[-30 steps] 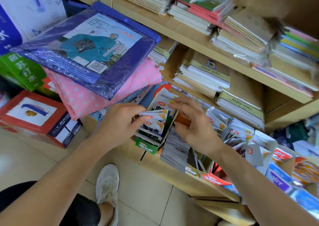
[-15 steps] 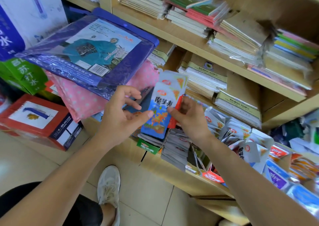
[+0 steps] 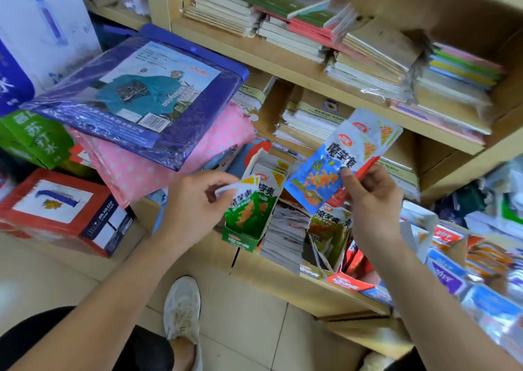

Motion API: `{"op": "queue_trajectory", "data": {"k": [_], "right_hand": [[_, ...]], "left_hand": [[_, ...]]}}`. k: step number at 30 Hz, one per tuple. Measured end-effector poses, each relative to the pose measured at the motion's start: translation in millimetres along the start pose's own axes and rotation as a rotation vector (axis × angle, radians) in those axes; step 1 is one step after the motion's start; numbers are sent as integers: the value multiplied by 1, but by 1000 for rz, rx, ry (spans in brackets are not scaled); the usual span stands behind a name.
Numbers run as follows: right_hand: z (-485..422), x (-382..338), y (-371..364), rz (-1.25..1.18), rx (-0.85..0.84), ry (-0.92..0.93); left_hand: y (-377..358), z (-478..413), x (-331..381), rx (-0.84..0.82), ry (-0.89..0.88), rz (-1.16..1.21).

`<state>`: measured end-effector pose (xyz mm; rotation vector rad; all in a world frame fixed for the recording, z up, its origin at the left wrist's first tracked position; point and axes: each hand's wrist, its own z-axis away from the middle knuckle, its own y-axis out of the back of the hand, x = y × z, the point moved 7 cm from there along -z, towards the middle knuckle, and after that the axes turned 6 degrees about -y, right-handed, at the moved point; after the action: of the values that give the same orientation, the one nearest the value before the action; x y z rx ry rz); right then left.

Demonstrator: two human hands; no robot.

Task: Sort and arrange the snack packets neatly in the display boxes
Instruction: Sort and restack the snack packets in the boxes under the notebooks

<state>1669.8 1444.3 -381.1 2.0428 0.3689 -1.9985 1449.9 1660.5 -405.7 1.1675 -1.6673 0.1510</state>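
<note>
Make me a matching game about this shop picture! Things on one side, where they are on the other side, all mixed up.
Things:
1. blue packet
2. green box
3. pink dotted pack
4. white shoe

Places:
a. on the floor
b. held up in the right hand
c. under the purple raincoat pack
d. on the shelf, where the left hand pinches a green packet

Pairs: 1-b, 2-d, 3-c, 4-a.

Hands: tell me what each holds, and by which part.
Right hand pinches blue packets and a red packet by their lower right edge. Left hand pinches green packets by their white top edge.
</note>
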Motion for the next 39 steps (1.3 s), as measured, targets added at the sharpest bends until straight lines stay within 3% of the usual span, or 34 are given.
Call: {"op": "queue_trajectory", "data": {"k": [2, 6, 11, 14, 17, 20, 23, 28, 31, 35, 39], "right_hand": [[8, 0, 7, -13, -3, 12], [19, -2, 14, 4, 5, 8], [29, -3, 21, 13, -41, -19], [37, -2, 23, 16, -118, -42], [49, 0, 29, -27, -177, -83], [62, 0, 39, 3, -193, -63], [71, 4, 52, 12, -175, -59], [75, 9, 89, -99, -80, -100], [72, 7, 120, -47, -8, -71], [66, -1, 175, 29, 191, 21], [63, 3, 230, 96, 387, 60]], "left_hand": [[7, 0, 0, 118, 60, 52], [9, 2, 1, 163, 74, -51], [0, 5, -4, 59, 161, -257], [-8, 3, 29, 101, -110, -465], [-26, 10, 76, 111, -278, -197], [-73, 18, 95, -214, -19, 224], [-108, 22, 107, -367, 57, 317], [-136, 16, 117, -360, 171, 461], [-156, 15, 123, -348, 211, 499], [-174, 13, 139, -244, 201, 586], [-190, 17, 155, -157, 91, 499]]}}
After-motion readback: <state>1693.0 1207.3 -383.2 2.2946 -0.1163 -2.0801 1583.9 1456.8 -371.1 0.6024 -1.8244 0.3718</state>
